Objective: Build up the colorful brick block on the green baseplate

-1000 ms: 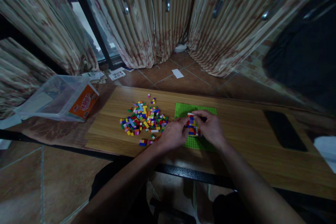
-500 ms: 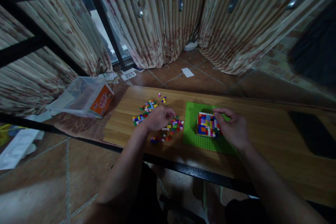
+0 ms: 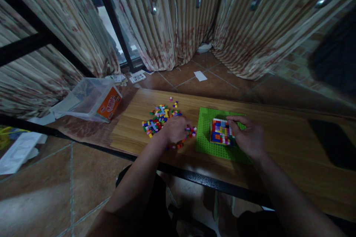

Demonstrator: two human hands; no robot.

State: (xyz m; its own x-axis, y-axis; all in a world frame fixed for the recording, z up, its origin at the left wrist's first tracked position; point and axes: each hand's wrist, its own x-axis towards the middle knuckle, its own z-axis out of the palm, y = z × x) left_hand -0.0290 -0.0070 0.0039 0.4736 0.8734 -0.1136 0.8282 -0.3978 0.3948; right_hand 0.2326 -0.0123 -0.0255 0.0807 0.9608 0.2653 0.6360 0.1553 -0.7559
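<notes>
A square build of many-coloured toy bricks stands on a green studded baseplate. At its upper right corner is my right hand, thumb and index finger pinched together; whatever lies between the tips is too small to make out. My left hand hovers low over the right part of a spread of loose toy bricks, its fingers curled together and pointing toward the baseplate. Any brick in those fingers is hidden. Several pink and red bricks show just beyond the left fingertips.
The wooden table has a dark metal front edge. A dark flat object lies at its right. On the tiled floor to the left sits a clear plastic bin with an orange label. Striped curtains hang behind.
My left hand has moved right and slightly down over the loose bricks, uncovering some at its left. The right hand stays at the build's corner. The view has shifted slightly.
</notes>
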